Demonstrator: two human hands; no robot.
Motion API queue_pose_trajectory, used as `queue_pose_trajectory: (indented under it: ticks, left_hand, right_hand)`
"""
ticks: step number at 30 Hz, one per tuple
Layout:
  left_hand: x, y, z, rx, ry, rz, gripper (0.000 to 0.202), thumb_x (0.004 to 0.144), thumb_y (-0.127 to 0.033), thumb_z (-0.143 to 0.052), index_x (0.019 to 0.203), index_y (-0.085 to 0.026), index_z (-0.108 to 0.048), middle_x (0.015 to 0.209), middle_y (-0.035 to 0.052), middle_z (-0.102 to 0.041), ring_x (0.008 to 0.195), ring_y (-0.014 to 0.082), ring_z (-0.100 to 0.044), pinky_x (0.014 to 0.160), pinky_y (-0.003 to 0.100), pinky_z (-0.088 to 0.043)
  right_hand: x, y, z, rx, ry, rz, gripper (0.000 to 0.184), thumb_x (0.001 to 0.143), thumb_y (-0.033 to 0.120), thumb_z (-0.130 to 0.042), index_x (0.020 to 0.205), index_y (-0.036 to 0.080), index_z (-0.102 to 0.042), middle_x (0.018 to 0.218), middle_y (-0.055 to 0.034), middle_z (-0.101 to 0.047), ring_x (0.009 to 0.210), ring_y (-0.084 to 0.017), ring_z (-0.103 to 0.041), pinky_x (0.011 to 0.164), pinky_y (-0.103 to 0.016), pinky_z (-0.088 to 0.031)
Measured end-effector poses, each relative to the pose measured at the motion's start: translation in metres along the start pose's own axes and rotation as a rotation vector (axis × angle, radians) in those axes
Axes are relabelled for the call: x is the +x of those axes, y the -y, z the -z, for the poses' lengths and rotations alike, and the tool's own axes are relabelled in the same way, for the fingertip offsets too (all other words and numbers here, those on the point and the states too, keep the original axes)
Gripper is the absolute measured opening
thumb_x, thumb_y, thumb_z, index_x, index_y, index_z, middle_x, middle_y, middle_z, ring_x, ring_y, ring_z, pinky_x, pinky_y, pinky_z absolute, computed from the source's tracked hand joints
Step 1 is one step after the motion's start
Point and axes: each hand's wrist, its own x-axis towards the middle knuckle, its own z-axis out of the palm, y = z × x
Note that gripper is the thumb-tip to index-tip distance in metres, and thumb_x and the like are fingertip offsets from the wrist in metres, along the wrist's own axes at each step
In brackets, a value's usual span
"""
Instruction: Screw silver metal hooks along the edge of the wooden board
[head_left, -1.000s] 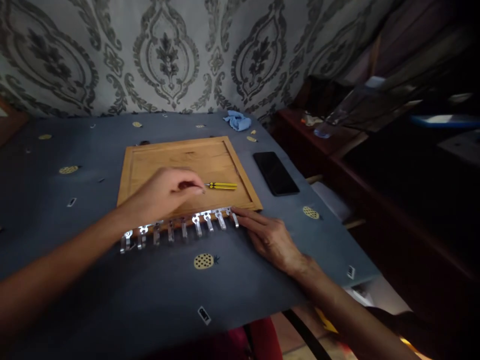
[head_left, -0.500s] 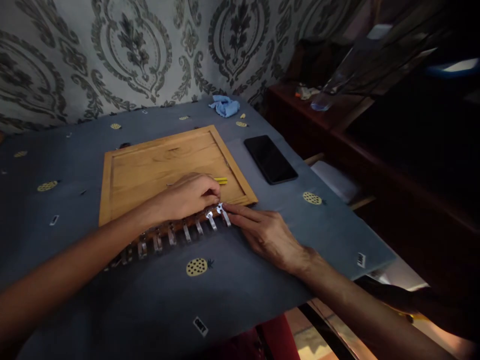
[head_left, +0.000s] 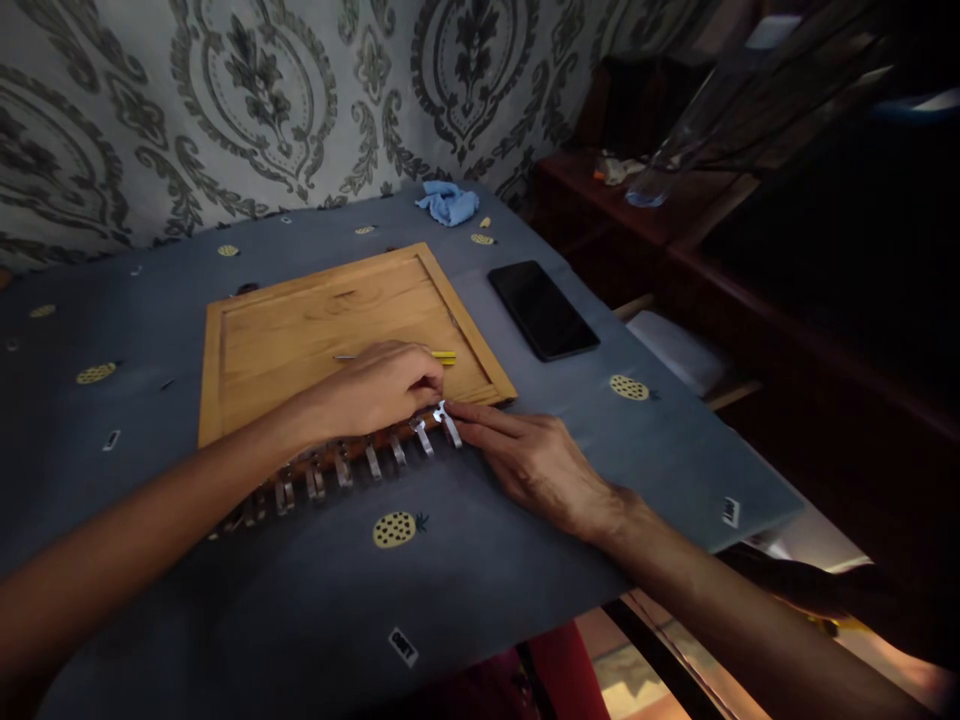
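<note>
A wooden tray (head_left: pixel 300 330) lies on a blue-grey tablecloth (head_left: pixel 450 560). Along its near edge runs a rail with several metal hooks (head_left: pixel 345 465). My left hand (head_left: pixel 375 390) is curled over the rail's right end, its fingertips pinched together on something too small to make out. My right hand (head_left: pixel 540 465) lies flat on the cloth with its fingers stretched out, the tips touching the rightmost hook (head_left: pixel 448 425). A yellow-handled screwdriver (head_left: pixel 444 357) rests on the tray just behind my left hand.
A black phone (head_left: pixel 543 310) lies right of the tray. A crumpled blue cloth (head_left: pixel 448 203) sits at the far edge by the patterned wall. The table's right edge drops off beside a dark wooden cabinet (head_left: pixel 675 240) holding a clear bottle (head_left: pixel 660 170).
My left hand moved from the screwdriver on the tray down to the rail's right end, next to my right fingertips. The view shifted right.
</note>
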Motion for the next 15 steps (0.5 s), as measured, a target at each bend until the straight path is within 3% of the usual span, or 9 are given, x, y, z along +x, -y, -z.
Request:
queue_pose_trajectory:
  ticks: [9,15]
  left_hand:
    - [0.0024,0.0013,-0.0020,-0.037,-0.004,0.022,0.016,0.085,-0.020,-0.056,0.073,-0.017,-0.067,0.071,0.0000,-0.061,0.067,0.0129,-0.052,0.064,0.027,-0.033]
    - [0.0020,0.0004,-0.0014,0.010,-0.003,-0.018,0.019,0.087,-0.017,-0.054,0.071,-0.017,-0.065,0.072,0.0010,-0.061,0.067,0.0129,-0.052,0.064,0.027,-0.033]
  right_hand:
    - [0.0009,-0.0003,-0.0015,-0.002,-0.028,0.009,0.038,0.091,0.005,-0.042,0.115,0.019,-0.066,0.127,-0.0093,-0.068,0.095,-0.018,-0.074,0.074,-0.028,-0.061]
    - [0.0008,0.0006,0.0000,-0.001,-0.027,0.013,0.043,0.090,0.003,-0.040,0.122,0.021,-0.064,0.128,-0.0090,-0.068,0.094,-0.018,-0.074,0.072,-0.028,-0.060]
